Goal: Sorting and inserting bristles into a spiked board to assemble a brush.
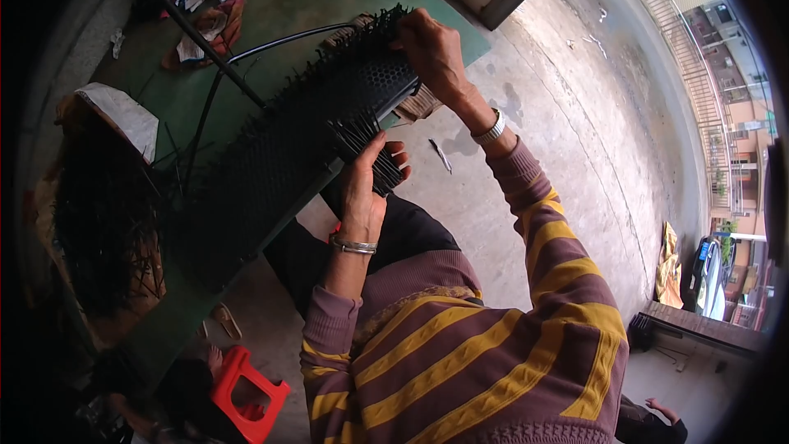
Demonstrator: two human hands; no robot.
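"Where do the thin black rods (364,146) sit, and how are your hands set?"

"The bundle rests in your left hand (362,187), thumb along one side and fingers spread on the other, just beside the near edge of the perforated black panel (388,79). Your right hand (433,53) is at the panel's far end, against the bristly black pieces (374,35), fingers bunched narrow. Whether a rod is pinched there, you can't tell from this view; the fingertips are hidden."

"How should the rods handle for you?"

"Probably light, each one fairly stiff yet slim enough to bend if you press it sideways. They look smooth, so expect them to slide over one another, and the bundle to fan out if your left thumb slackens."

"Where would you take hold?"

"Keep the bundle around its middle, and pinch a single rod near one end. Be gentle around the bristly pieces, since they stick out unevenly and could catch your cuff or bracelet. The panel looks firm, lying along the green desk (462,38); steady it by its rim, not by the bristles."
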